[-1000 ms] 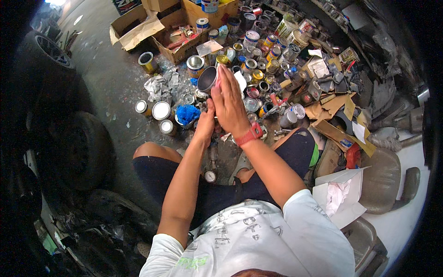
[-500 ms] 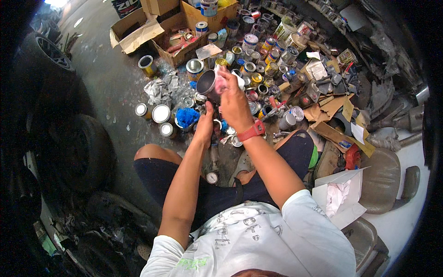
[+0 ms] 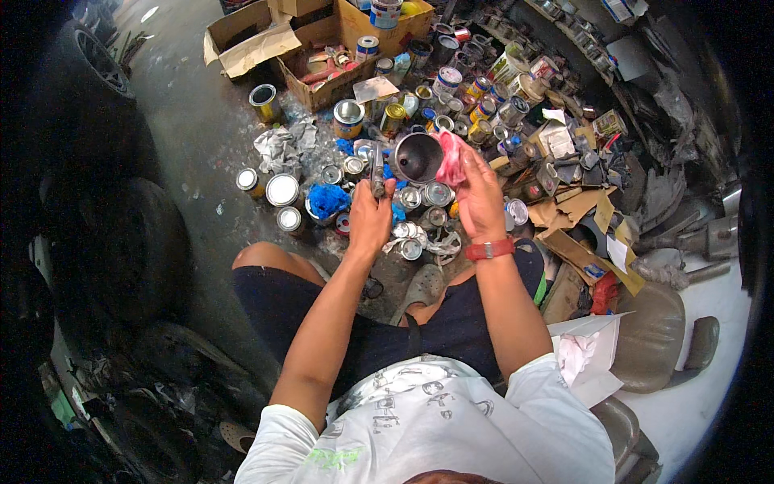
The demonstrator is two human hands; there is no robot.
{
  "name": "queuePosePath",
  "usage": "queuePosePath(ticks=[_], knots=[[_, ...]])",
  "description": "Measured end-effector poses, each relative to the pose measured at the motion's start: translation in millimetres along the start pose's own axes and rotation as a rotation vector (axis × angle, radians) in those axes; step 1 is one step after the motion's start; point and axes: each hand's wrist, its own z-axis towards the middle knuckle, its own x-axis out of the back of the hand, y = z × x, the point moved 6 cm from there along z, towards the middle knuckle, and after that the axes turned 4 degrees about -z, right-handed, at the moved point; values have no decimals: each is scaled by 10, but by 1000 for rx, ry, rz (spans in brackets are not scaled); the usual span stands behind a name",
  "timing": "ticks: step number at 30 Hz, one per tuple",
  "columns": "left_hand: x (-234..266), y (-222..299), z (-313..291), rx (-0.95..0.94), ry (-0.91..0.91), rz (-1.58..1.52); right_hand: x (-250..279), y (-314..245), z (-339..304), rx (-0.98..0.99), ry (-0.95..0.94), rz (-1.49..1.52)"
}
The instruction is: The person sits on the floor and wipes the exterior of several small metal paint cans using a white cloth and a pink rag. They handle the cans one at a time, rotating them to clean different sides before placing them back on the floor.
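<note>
A paint spray gun [image 3: 377, 173] is upright in my left hand [image 3: 371, 224], whose fingers are wrapped round its handle. Beside it, the gun's dark metal cup [image 3: 419, 145] is tilted so that its hollow inside faces me. My right hand [image 3: 482, 203] pinches a crumpled cloth [image 3: 452, 158], white with pink stains, against the cup's right rim. Just below the cup stand small lidded cans [image 3: 436, 194]. A bundle of blue crumpled material [image 3: 328, 201] sits on a can left of my left hand.
Many paint cans [image 3: 448, 81] crowd the floor ahead and to the right. Open cardboard boxes [image 3: 321, 95] stand at the far left. Crumpled paper [image 3: 284, 147] lies near white-lidded cans [image 3: 282, 190]. Torn cardboard [image 3: 574, 255] and a white box [image 3: 598, 343] are at my right; tyres [image 3: 145, 258] at my left.
The cup has swung right and turned its opening toward me. My right hand has moved right and down with the cloth, from across the cup to its right rim.
</note>
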Motion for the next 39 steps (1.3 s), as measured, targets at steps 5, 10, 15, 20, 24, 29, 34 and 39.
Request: queuePosePath(ticks=[5, 10, 15, 20, 24, 29, 34, 39], knots=[[-17, 85, -46, -116, 65, 87, 329, 51, 2, -125, -53, -784], [-89, 89, -80, -124, -19, 120, -121, -492, 116, 374, -91, -1355], [-126, -80, -50, 33, -143, -37, -556, -885, 47, 450, -50, -1239], [-106, -130, -59, 57, -118, -54, -493, -897, -117, 297, 20, -1063], [-70, 6, -126, -69, -12, 45, -245, -338, -124, -73, -45, -907], [-45, 64, -190, -189, 41, 120, -276, -52, -136, -226, -278, -936], [-61, 182, -244, -295, 12, 172, -182, 205, -103, -515, -568, -1074], [-79, 51, -181, -64, -27, 125, -23, -106, -110, -225, -460, -1033]])
